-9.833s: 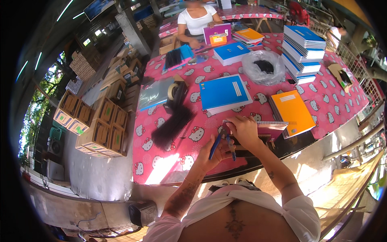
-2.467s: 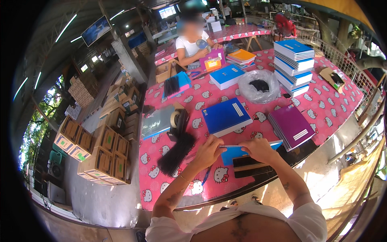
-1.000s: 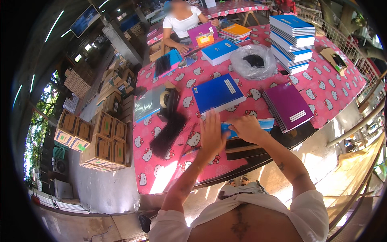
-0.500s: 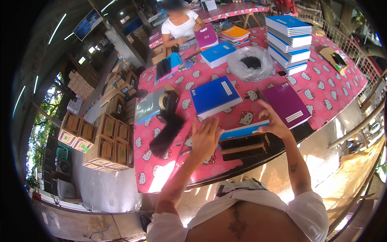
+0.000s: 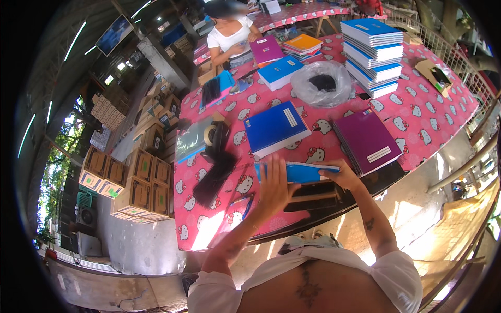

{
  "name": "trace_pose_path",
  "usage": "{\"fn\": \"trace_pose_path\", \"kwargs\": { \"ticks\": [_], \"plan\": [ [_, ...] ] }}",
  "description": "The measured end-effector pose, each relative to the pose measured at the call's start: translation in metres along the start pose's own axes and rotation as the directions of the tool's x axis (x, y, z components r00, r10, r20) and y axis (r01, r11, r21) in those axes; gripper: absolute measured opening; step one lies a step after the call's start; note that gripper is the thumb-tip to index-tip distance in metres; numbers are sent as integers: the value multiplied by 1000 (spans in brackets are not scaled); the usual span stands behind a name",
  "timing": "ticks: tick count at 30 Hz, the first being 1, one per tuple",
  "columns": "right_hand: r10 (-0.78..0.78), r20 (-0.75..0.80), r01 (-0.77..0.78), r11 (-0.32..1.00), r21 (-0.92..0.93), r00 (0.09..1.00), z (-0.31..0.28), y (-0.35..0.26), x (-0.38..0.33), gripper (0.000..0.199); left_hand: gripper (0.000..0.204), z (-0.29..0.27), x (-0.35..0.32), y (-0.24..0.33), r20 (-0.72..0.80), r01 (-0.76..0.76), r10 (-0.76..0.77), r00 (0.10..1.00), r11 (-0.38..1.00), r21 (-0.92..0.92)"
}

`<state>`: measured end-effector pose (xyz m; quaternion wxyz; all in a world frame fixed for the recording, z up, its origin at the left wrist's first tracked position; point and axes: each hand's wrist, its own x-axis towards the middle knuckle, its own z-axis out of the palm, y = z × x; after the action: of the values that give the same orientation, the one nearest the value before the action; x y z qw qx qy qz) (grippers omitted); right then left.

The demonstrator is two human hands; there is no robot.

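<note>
The left hand, fingers extended, lies against the light-blue notebook at its left end; the half-curled right hand seems to pinch the other. On edge near the table's front, it could topple if either slackens.

Sunlight makes a white glare on the pink table, the left ceiling is dim, and outer edges look bent.

2 hands touch 1 notebook, and there's 1 tape dispenser.
</note>
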<state>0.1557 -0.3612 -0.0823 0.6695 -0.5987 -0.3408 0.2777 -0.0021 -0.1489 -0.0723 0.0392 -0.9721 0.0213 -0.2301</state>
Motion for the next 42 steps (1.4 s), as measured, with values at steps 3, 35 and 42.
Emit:
{"fn": "trace_pose_path", "kwargs": {
  "ticks": [3, 35, 42],
  "plan": [
    [-64, -12, 63, 995, -78, 998, -3, -1, -1, 34, 83, 12, 0, -4, -22, 65, -67, 998, 996, -57],
    [-26, -94, 25, 1000, -11, 995, 9, 0, -8, 41, 81, -41, 56, 44, 531, -285, 216, 820, 957, 52],
    [-29, -99, 25, 999, -39, 995, 9, 0, -12, 41, 79, -26, 64, 44, 341, -270, 257, 904, 963, -10]
  ]
}}
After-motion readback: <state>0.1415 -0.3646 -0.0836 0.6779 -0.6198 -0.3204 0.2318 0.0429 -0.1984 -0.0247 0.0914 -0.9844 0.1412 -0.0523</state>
